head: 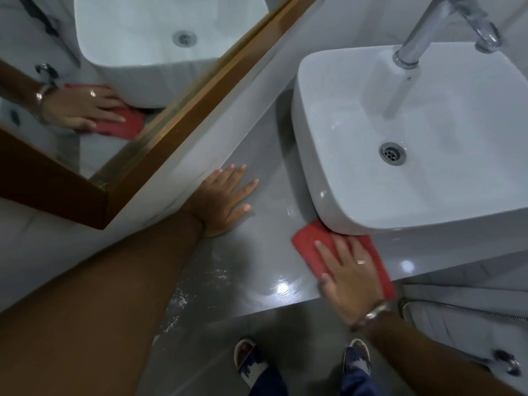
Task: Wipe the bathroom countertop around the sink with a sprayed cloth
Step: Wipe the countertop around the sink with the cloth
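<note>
Right hand (350,277) spread flat, pressing the red folded cloth (310,241) onto the glossy grey tabletop (257,267) against the white sink's (328,155) base, left hand (225,201) splayed flat, empty, beside the wall.

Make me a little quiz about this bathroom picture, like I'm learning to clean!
1. True or false: the right hand presses a red cloth flat on the countertop.
2. Where is the cloth? A) inside the sink B) at the sink's near corner, one edge tucked under its curved base C) hanging on the faucet
3. Fill in: the left hand lies flat and ______ on the counter, next to the wall below the mirror.

Key:
1. True
2. B
3. Empty (it holds nothing)
</note>
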The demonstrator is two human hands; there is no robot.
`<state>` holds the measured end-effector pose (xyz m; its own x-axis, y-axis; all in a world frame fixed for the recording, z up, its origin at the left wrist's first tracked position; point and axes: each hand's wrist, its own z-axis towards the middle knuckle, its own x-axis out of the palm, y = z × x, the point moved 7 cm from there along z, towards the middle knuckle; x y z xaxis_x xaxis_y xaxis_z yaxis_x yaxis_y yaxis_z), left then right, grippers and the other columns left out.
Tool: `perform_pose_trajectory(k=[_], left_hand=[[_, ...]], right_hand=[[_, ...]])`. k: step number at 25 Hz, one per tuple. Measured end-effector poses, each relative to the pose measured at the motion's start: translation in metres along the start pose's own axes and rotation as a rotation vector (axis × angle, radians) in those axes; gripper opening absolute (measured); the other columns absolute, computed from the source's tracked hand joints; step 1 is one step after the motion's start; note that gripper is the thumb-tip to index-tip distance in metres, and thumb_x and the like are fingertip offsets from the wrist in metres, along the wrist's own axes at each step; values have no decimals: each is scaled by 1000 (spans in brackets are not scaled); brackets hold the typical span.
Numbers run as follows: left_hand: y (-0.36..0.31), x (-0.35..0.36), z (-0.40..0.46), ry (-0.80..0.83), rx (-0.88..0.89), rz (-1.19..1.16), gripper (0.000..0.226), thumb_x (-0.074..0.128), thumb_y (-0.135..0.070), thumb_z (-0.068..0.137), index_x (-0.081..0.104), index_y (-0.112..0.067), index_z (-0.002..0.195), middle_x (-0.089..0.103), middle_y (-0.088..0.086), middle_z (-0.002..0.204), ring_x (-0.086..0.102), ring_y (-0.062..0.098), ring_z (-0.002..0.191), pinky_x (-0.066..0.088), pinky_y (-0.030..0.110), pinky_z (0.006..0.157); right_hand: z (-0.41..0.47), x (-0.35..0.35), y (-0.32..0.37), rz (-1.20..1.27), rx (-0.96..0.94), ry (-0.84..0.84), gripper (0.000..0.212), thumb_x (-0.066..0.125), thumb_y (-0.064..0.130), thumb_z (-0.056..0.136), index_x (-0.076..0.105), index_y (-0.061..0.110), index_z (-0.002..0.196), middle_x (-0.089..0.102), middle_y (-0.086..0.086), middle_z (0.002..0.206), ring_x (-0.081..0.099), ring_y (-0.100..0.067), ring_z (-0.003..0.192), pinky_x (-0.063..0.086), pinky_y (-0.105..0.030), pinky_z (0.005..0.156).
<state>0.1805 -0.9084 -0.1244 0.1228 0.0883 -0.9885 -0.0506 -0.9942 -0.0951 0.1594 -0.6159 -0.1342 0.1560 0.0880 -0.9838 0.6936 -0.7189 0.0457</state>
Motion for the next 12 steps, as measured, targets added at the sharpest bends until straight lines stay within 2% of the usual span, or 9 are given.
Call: perform_pose_trajectory(k=[1, 2, 3, 5, 6, 8, 9, 10, 12], left_hand=[[0, 0, 0, 1, -3, 5, 68, 21, -52, 97, 34, -18, 154, 29, 23, 159, 29, 41, 146, 26, 51, 117], [1, 0, 0, 3, -6, 14, 67, 20, -51, 97, 33, -18, 154, 29, 23, 159, 29, 41, 146, 26, 51, 117], [0, 0, -1, 9, -4, 25, 67, 19, -51, 97, 33, -18, 154, 29, 24, 159, 29, 41, 146, 26, 51, 117], [-1, 2, 0, 25, -3, 38, 67, 20, -50, 97, 32, -18, 154, 29, 23, 159, 29, 41, 145, 26, 52, 117], [0, 2, -1, 24, -7, 45, 66, 22, -50, 98, 32, -17, 154, 31, 23, 158, 30, 41, 145, 27, 52, 117], [1, 3, 0, 20, -9, 49, 65, 25, -50, 98, 34, -17, 154, 32, 23, 158, 31, 41, 144, 28, 52, 117], [2, 4, 1, 23, -9, 45, 65, 25, -50, 98, 34, -17, 154, 32, 23, 158, 31, 41, 144, 28, 52, 117], [2, 4, 2, 27, -8, 41, 66, 24, -50, 98, 33, -18, 154, 32, 23, 158, 31, 41, 144, 28, 52, 117], [0, 4, 2, 30, -5, 47, 67, 22, -51, 98, 32, -18, 154, 31, 23, 158, 30, 42, 145, 27, 52, 117]], right_hand=[[0, 5, 39, 32, -51, -19, 71, 49, 42, 77, 37, 31, 147, 41, -14, 152, 38, -44, 135, 37, -56, 107], [-4, 12, 76, 36, -192, -37, 73, 49, 42, 75, 37, 32, 146, 38, -10, 154, 34, -40, 138, 35, -55, 108], [-16, 17, 102, 16, -389, 13, 76, 50, 40, 72, 35, 34, 146, 34, -6, 156, 32, -37, 139, 33, -54, 110], [-43, 20, 89, -52, -670, 58, 84, 53, 35, 65, 33, 38, 146, 33, 0, 157, 32, -31, 140, 29, -49, 112], [-48, 18, 60, -80, -697, 67, 87, 57, 32, 62, 34, 38, 146, 36, 0, 156, 35, -30, 140, 30, -47, 113], [-38, 6, -8, -119, -529, 46, 88, 64, 30, 68, 29, 36, 148, 40, -4, 154, 39, -33, 139, 36, -50, 112], [-28, -2, -32, -92, -395, 29, 82, 60, 33, 76, 23, 35, 150, 40, -6, 154, 39, -36, 139, 37, -53, 109], [-18, -8, -40, -59, -256, 32, 75, 52, 37, 83, 20, 34, 151, 40, -9, 153, 39, -38, 138, 39, -55, 107], [3, -8, -8, 4, -67, 1, 66, 42, 40, 86, 28, 31, 149, 41, -15, 153, 42, -41, 135, 41, -56, 106]])
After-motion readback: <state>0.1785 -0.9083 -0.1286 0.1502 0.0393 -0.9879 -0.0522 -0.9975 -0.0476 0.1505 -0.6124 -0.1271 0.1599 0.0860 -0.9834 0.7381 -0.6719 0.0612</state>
